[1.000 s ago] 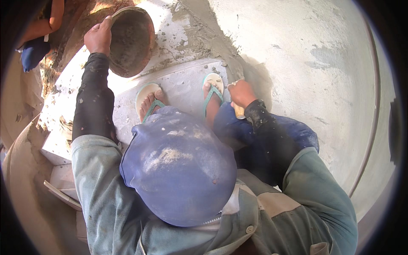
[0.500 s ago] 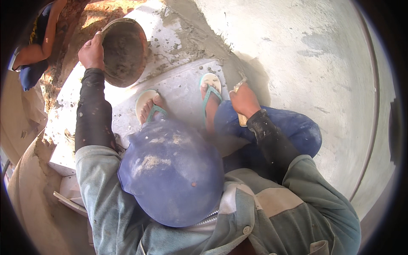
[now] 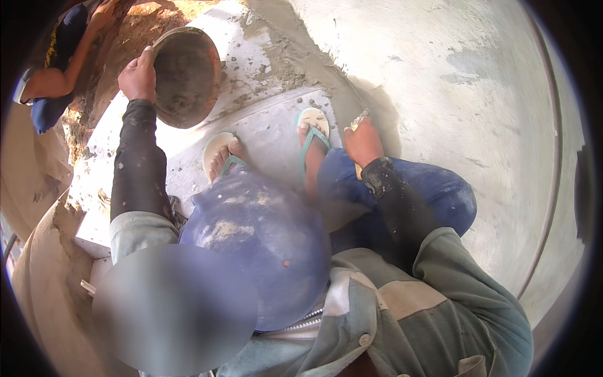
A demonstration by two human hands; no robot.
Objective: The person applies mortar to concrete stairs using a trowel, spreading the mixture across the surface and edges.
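Note:
My left hand grips the top-left edge of a round, mortar-smeared pan with grey mix inside, held beside a white slab. My right hand is closed on the wooden handle of a trowel. Its thin blade reaches up onto wet grey mortar spread along the foot of the pale curved surface at the right, though the tip is hard to make out. My feet in white sandals with green straps rest on the slab between my hands.
At the upper left a co-worker's arm and dark clothing show beside reddish rubble. The pale surface fills the right side, with a long dark line near the rim. A step edge lies at lower left, partly behind a blurred oval.
Since a second ago my left hand and the pan have come slightly down and leftward. My right hand has shifted a little to the right. More of the co-worker's arm shows.

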